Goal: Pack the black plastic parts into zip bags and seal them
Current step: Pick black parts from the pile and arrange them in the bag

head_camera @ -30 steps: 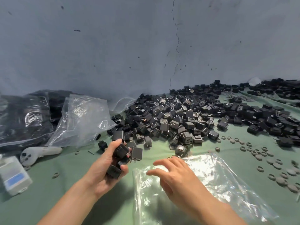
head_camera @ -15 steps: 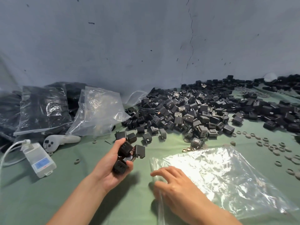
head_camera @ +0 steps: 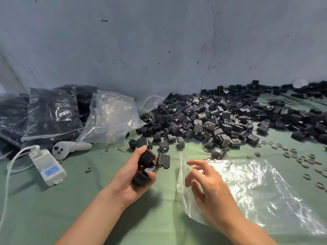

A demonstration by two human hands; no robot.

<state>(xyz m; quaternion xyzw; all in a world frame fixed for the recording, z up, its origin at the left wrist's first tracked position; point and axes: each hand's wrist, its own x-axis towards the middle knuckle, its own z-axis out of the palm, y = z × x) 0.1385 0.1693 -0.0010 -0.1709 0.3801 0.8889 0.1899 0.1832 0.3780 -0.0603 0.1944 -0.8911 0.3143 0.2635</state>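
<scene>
Black parts (head_camera: 147,159) gripped in left hand (head_camera: 128,181).

White controller (head_camera: 70,147) beside white box (head_camera: 48,167)

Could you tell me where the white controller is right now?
In the head view, the white controller lies on the left of the green cloth, between the blue-labelled white box and a clear bag.

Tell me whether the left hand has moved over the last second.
No. The left hand, gripping black parts, stays just short of the same loose part at the near edge of the pile; only the view shifted.
</scene>
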